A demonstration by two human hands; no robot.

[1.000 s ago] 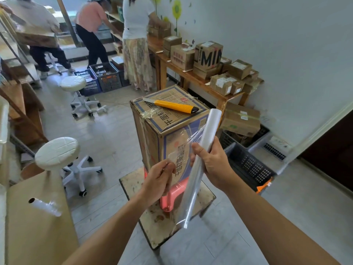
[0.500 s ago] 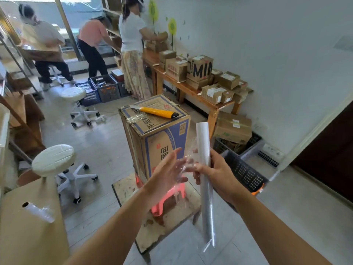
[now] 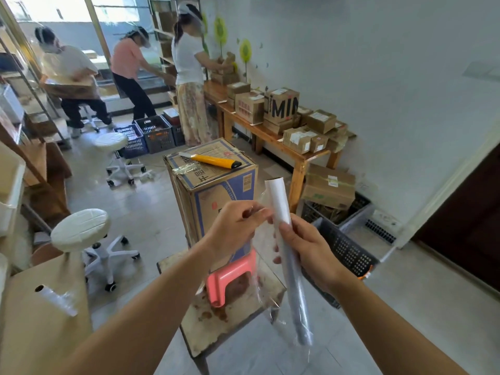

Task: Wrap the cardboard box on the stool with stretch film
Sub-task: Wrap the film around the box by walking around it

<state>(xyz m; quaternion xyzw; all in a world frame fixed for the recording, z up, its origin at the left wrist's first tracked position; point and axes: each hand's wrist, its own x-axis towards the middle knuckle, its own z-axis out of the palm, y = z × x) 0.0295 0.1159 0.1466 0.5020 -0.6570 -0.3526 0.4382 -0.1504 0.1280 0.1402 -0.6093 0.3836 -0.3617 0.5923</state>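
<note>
A tall cardboard box (image 3: 216,185) with blue print stands upright on a pink plastic stool (image 3: 230,274), which rests on a worn board (image 3: 230,318). A yellow utility knife (image 3: 213,161) lies on the box top beside a scrap of clear film. My right hand (image 3: 305,247) grips a stretch film roll (image 3: 289,261), held nearly upright in front of the box. My left hand (image 3: 232,226) pinches the loose film edge at the roll's upper part. Clear film hangs down beside the roll. Neither hand touches the box.
Two white swivel stools (image 3: 81,228) stand to the left. A second film roll (image 3: 54,299) lies on a brown surface at lower left. A wooden bench (image 3: 270,133) with parcels lines the right wall, black crates (image 3: 343,247) below. Three people work at the back.
My hands and the roll have pulled back from the box toward me. The left hand has left the box's face and now pinches the film edge at the roll. The roll stands straighter.
</note>
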